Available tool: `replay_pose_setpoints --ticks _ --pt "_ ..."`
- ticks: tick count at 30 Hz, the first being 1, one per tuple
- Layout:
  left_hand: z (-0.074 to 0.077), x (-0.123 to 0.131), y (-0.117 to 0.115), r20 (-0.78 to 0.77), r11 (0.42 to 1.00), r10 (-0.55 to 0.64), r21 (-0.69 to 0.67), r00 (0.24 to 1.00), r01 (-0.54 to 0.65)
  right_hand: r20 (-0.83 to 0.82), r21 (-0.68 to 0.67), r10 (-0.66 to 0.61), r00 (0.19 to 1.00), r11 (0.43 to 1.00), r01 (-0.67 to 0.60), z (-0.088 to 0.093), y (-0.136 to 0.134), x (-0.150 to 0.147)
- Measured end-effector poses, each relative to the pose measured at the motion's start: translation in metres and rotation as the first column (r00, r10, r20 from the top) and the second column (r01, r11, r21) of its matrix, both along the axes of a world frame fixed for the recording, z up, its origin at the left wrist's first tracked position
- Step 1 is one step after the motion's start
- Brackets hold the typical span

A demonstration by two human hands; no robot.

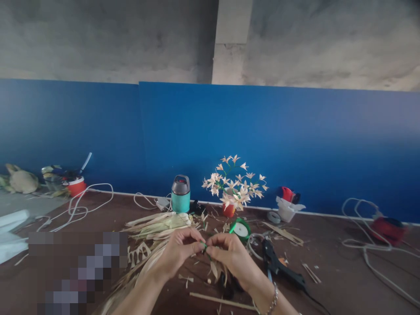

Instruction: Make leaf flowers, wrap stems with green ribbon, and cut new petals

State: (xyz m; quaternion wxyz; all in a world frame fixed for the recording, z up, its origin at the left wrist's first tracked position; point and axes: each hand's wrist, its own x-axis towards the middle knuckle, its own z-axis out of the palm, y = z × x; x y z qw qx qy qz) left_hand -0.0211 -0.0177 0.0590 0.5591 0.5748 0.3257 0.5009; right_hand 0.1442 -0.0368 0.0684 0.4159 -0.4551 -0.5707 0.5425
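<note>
My left hand (185, 248) and my right hand (229, 253) meet at the fingertips over the table. Both pinch a thin green stem (204, 246), most of it hidden by the fingers. Just beyond the right hand lies a roll of green tape (240, 229) with a white core. Long dry husk strips (157, 227) are heaped by my left forearm. A black glue gun (282, 267) rests to the right of my right wrist. Behind the hands, pale husk-like flowers on green stems (243, 192) stand in a red pot (229, 211).
A teal flask-like container (180, 194) stands near the blue partition (262, 140). Farther right are a white container (286, 210) and a red object with a cable (389, 229). White cables (78, 210) and a red bucket (76, 187) lie left. Scraps litter the brown table (341, 280).
</note>
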Motion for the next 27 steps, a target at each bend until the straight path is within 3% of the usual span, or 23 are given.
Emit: replay_pose_setpoints --ticks 3,5,9,11,19,22,27 --pt "0.000 0.003 -0.001 -0.035 0.998 0.052 -0.045 0.998 -0.054 0.135 0.142 -0.063 0.989 0.989 0.043 0.000 0.002 0.000" --pt "-0.003 0.005 0.001 -0.058 0.995 0.081 -0.050 0.995 -0.084 0.277 0.297 -0.156 0.948 0.952 0.070 0.001 0.002 0.001" --pt "-0.012 0.007 0.006 -0.034 0.988 0.129 -0.080 0.991 -0.132 0.433 0.607 -0.384 0.816 0.793 0.051 0.002 -0.004 0.000" --pt "-0.016 0.007 0.010 0.019 0.981 0.147 -0.128 0.989 -0.144 0.454 0.699 -0.455 0.766 0.715 0.010 0.003 -0.007 0.000" --pt "-0.020 0.010 0.012 0.131 0.954 0.199 -0.251 0.971 -0.161 0.441 0.819 -0.601 0.666 0.573 -0.025 0.010 -0.009 0.006" --pt "-0.020 0.015 0.008 0.136 0.958 0.181 -0.248 0.974 -0.144 0.431 0.844 -0.614 0.662 0.534 -0.054 0.002 -0.008 0.000" --pt "-0.022 0.026 -0.001 0.134 0.944 0.188 -0.299 0.973 -0.141 0.441 0.872 -0.690 0.574 0.481 -0.091 -0.019 -0.007 -0.008"
